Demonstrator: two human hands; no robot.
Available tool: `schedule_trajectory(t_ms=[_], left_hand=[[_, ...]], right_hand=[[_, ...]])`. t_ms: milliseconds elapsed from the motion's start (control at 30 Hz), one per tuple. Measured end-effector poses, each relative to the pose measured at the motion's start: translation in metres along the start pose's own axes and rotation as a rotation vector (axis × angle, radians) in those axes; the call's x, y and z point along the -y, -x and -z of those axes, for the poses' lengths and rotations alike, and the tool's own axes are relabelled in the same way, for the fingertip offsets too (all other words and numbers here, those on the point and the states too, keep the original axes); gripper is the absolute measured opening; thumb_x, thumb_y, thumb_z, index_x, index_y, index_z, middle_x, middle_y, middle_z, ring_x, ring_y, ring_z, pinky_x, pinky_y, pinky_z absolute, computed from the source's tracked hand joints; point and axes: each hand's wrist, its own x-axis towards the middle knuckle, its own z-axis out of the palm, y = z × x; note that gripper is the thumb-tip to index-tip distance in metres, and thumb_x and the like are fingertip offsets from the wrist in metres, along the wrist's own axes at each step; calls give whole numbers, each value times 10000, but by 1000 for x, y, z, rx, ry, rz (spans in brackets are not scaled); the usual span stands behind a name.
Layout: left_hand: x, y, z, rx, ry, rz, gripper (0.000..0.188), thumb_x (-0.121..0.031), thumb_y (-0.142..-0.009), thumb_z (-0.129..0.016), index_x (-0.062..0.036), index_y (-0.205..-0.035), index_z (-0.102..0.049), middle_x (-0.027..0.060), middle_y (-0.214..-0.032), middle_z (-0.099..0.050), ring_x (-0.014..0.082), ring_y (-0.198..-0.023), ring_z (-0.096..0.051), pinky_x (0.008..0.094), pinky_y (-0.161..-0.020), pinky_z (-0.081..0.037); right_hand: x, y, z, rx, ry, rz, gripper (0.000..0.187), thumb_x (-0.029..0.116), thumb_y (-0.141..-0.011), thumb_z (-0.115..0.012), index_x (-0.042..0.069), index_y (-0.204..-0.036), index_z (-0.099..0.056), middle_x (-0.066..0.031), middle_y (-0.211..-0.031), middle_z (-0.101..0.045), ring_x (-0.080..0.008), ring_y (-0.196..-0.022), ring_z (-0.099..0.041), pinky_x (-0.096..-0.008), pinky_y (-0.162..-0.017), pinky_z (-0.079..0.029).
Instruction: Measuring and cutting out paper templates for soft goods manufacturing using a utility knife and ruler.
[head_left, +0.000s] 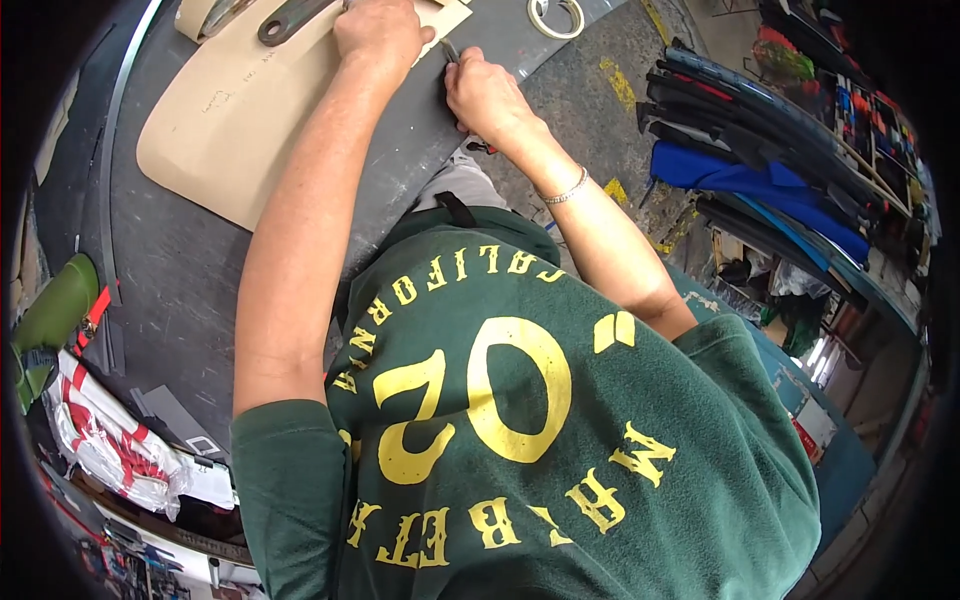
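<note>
A tan sheet (230, 140) of flat material, with a rounded corner and small pen marks, lies on the dark grey worktable (400, 165). My left hand (382, 32) presses down on it near the top edge of the view, fingers curled and partly cut off. A dark metal tool with a ringed end (285, 24) rests on the sheet and runs up beside that hand. Just off the sheet's right edge, my right hand (487, 98) is closed around a small knife (450, 50), its narrow tip pointing toward the sheet. Most of its handle is hidden in my fingers.
A roll of tape (556, 16) sits by the table's right edge. Beyond the floor, a rack holds stacked dark and blue material (760, 190). At lower left are a green roll (62, 300) and a plastic-wrapped red-and-white bundle (105, 430).
</note>
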Motion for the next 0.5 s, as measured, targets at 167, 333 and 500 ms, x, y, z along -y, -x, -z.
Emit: schedule_trajectory(t_ms=[167, 333, 500], left_hand=[[-32, -11, -14, 123, -751, 339, 589, -468, -819, -815, -150, -1269, -605, 133, -1218, -661, 291, -1163, -650, 388, -963, -539], [-31, -15, -13, 121, -745, 318, 589, -466, -826, -809, -139, -1270, -604, 129, -1225, -664, 286, -1195, -632, 383, -1005, -515], [-3, -4, 2, -24, -27, 9, 576, -461, -831, -803, -122, -1257, -615, 132, -1231, -662, 283, -1221, -616, 388, -1025, -505]], right_hand=[[13, -1, 8, 56, 52, -52, 338, 243, -1062, -443, -83, -1060, -532, -244, -735, -712, -395, -700, -734, -471, -716, -597], [-1, -13, -1, -2, 174, 79, 340, 232, -1051, -451, -99, -1068, -526, -287, -788, -709, -463, -784, -725, -510, -735, -596], [5, -20, 6, 107, 60, -53, 366, 274, -1042, -499, -90, -1059, -528, -259, -828, -714, -358, -721, -739, -445, -565, -586]])
